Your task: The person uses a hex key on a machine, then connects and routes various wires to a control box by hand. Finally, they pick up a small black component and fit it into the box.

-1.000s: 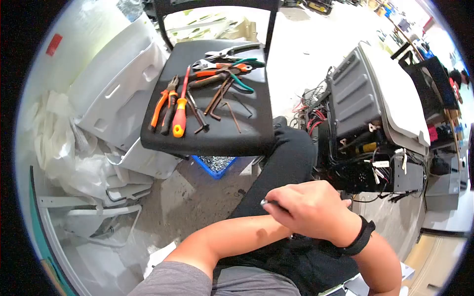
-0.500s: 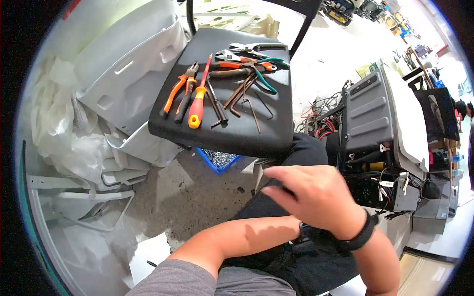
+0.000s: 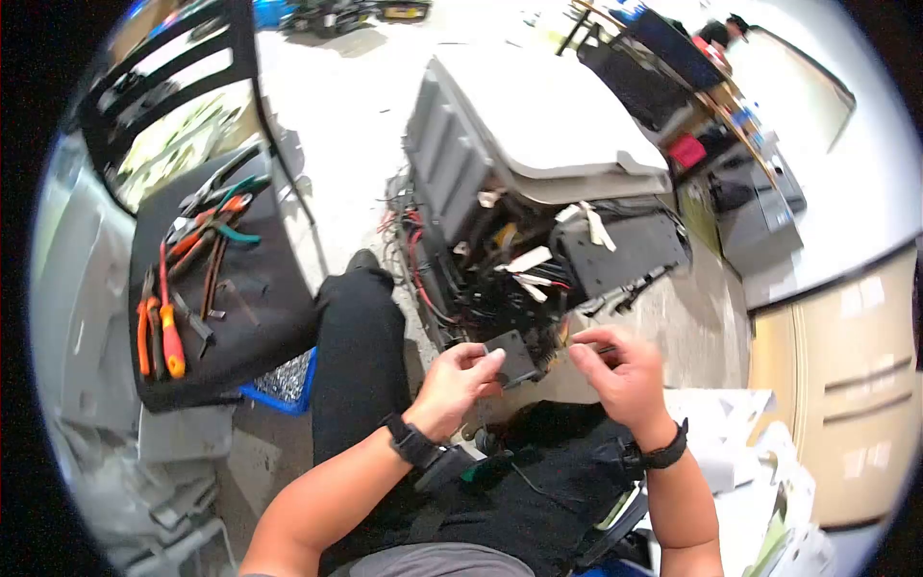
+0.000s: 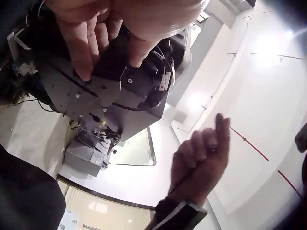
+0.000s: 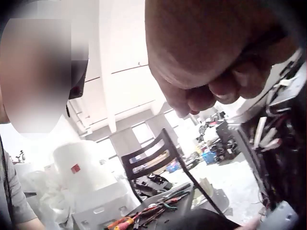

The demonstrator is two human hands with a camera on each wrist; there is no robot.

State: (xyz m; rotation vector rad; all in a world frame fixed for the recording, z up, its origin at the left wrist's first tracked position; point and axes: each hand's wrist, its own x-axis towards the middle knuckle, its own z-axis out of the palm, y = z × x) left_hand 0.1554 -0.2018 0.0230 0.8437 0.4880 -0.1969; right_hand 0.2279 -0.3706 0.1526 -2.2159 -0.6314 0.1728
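Note:
My left hand (image 3: 450,387) pinches the edge of a flat dark grey plate (image 3: 513,360) between thumb and fingers. In the left wrist view the plate (image 4: 111,90) spans below the fingertips, with small holes and a screw head. My right hand (image 3: 625,377) is raised just right of the plate, its fingers curled round a thin dark tool, mostly hidden in the palm. Seen from the left wrist, that right hand (image 4: 204,158) is apart from the plate. Behind the plate sits a machine (image 3: 538,183) with a white top, grey ribbed side and loose wiring.
A black chair (image 3: 279,317) at the left bears pliers (image 3: 152,332), a red-yellow screwdriver (image 3: 171,341), hex keys (image 3: 213,274) and more hand tools. Under it stands a blue bin (image 3: 306,389) of small metal parts. White sheets lie at the right; cream drawers (image 3: 846,375) stand beyond.
My view has swung right, from the chair to the machine. The left hand, earlier hidden behind the right forearm, now shows with the plate. The right hand has moved to the plate's right.

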